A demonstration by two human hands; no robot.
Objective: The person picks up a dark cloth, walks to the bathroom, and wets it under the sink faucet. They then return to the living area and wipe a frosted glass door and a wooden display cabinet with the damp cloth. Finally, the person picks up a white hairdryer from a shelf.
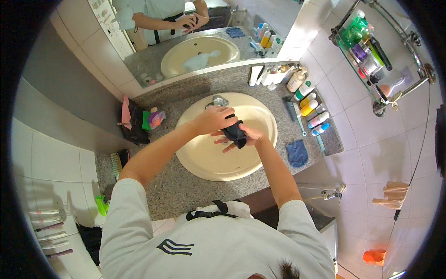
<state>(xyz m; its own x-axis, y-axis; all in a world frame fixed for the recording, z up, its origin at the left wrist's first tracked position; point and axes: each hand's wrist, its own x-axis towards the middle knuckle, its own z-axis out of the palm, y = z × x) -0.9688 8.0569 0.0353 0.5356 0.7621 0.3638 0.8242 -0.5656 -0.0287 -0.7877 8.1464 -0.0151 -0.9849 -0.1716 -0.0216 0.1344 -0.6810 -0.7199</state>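
Over the cream oval washbasin [216, 164], both hands are at a bunched black cloth item [236, 135]. My left hand [215, 120] comes from the left, its fingers curled over the upper end of the black item. My right hand [249, 134] is below and to the right, with the item lying across its palm and its fingers spread beneath. Just behind my left hand stands the chrome faucet [219, 100] at the basin's back rim. The exact kind of the black item cannot be told. A mirror [216, 21] reflects the arms and the basin.
Bottles [309, 107], a blue cloth [297, 153] and a dark-handled tool [290, 108] lie on the granite counter's right side. A black bag [134, 129] and a brush [115, 164] are at the left. A glass wall shelf [366, 52] with toiletries hangs upper right.
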